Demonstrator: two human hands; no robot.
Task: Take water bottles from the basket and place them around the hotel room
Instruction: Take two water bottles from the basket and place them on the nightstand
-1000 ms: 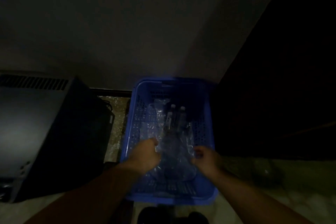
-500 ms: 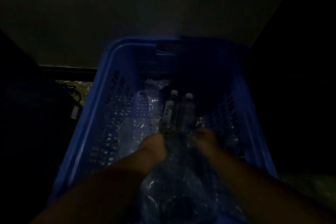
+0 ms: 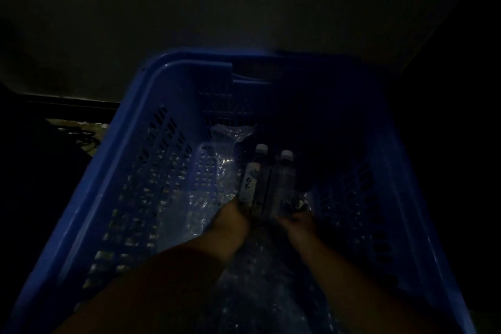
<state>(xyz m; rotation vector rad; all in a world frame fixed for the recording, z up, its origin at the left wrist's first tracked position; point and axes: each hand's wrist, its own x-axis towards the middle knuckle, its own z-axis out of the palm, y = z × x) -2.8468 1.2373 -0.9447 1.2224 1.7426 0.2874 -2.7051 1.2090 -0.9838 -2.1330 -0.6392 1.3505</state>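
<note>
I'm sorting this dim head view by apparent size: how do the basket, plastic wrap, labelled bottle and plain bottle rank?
1. Basket: fills most of the frame.
2. Plastic wrap: spread over the basket floor.
3. Labelled bottle and plain bottle: they lie side by side and look alike, so I won't rank them.

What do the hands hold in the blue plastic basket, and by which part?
Cannot be told: left hand and right hand are at the bottom ends of two clear plastic water bottles; darkness hides the fingers.
</note>
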